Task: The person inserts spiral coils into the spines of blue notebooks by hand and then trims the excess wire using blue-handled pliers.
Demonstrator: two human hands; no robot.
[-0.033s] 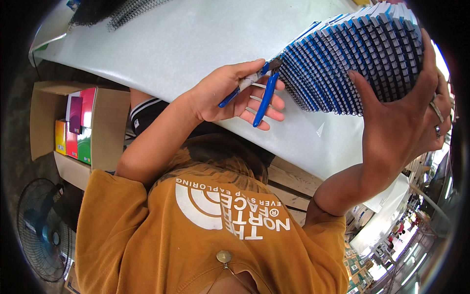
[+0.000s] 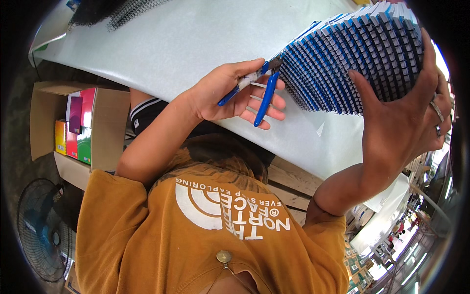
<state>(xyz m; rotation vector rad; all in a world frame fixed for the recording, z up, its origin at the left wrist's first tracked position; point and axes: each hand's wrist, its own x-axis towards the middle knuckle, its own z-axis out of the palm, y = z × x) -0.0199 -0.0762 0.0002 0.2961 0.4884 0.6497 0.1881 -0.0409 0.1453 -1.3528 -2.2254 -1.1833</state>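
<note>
My left hand [image 2: 218,90] holds a pair of cutting pliers [image 2: 266,99] with blue handles, one handle against the palm and the other out by the fingertips. The handles are spread apart. Their dark jaws meet the near left edge of a thick row of wire-bound notebooks [image 2: 342,63], whose black coil spines face me. At the other end of the row, my right hand [image 2: 399,115] grips it, thumb against the coils and fingers round the far side. Rings show on that hand. What lies between the jaws is too small to make out.
The notebooks rest on a white-covered table [image 2: 196,39]. Loose black wire coils [image 2: 132,12] lie at its far left. Beside the table, an open cardboard box [image 2: 110,125] holds colourful notebooks [image 2: 84,139]. A fan [image 2: 46,230] stands lower left.
</note>
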